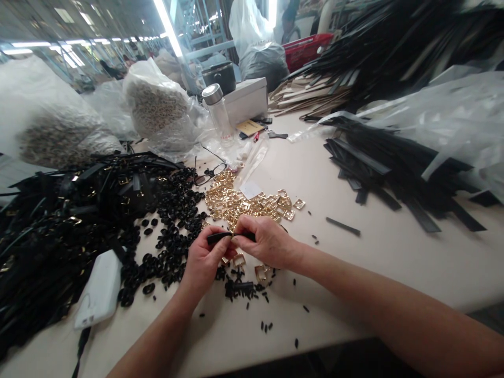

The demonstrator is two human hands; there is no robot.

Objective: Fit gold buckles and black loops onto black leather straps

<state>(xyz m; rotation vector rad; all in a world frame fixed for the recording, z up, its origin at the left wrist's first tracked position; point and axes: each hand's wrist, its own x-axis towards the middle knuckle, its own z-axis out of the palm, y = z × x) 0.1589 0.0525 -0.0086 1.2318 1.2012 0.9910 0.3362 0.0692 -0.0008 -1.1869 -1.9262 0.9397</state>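
Observation:
Both hands meet over the middle of the table. My left hand [205, 257] is closed on a black strap [219, 238], which sticks out between thumb and fingers. My right hand [268, 242] pinches another dark stretch of strap close beside it; whether it is the same piece I cannot tell. A small gold glint shows where the fingertips meet. Just beyond lies a heap of gold buckles [252, 205], with a few loose ones under my hands. Left of my left hand spreads a pile of small black loops [177, 226]. Tiny black bits [266, 327] are scattered nearer me.
Finished-looking black straps with buckles [118, 194] heap up at the left, beside a white power bank [100, 289]. Black strips [394, 168] lie at the right. Glasses [212, 170], a glass bottle [219, 113], a white box [246, 100] and filled plastic bags [155, 100] stand behind.

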